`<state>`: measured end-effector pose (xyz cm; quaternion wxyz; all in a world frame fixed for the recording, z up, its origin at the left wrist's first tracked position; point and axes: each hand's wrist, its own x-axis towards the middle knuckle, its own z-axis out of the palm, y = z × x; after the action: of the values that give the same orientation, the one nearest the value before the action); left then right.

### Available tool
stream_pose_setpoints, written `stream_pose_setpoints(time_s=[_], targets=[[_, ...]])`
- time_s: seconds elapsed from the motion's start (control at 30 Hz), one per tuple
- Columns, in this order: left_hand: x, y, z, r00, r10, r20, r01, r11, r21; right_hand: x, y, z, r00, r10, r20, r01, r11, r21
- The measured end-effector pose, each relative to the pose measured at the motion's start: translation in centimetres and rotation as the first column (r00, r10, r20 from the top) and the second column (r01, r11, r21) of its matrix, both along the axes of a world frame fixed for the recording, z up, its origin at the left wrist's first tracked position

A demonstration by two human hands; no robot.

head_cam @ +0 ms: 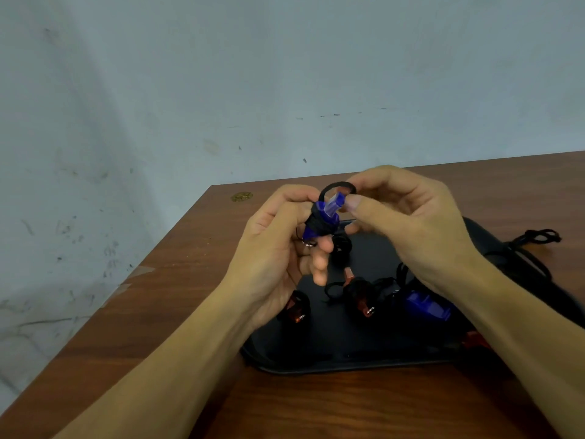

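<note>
Above a flat black tray [316, 350] on a brown wooden table [190, 280], the left hand [278, 248] grips a blue plastic whistle [326, 213] wound in black cord [316, 224], while the right hand [408, 213] pinches the cord's loop just beside the whistle's far tip.

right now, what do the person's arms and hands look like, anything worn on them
Both are bare: the left hand and right hand wear no gloves, and no rings show on the fingers in view. The left forearm and right forearm show no sleeve, watch or bracelet.
</note>
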<state>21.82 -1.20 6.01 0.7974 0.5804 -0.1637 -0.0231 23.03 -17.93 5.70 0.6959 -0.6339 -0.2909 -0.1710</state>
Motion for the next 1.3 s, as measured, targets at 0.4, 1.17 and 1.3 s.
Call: stream_pose_setpoints(time_s=[0.4,1.17,1.3], targets=[[-0.3,0.0,-0.2,0.990,-0.030,0.141,0.029,1.000,0.008,0.0,0.2,-0.6,0.805,-0.344,0.484,0.487,0.849,-0.206],[-0.6,-0.3,-0.3,0.951,-0.052,0.306,0.080,0.994,-0.078,-1.2,2.7,-1.0,0.964,-0.175,0.200,0.153,0.981,0.119],[-0.6,-0.4,-0.6,0.949,-0.034,0.313,0.055,0.997,-0.059,-0.3,2.2,-1.1,0.943,-0.279,0.182,0.279,0.960,0.025]])
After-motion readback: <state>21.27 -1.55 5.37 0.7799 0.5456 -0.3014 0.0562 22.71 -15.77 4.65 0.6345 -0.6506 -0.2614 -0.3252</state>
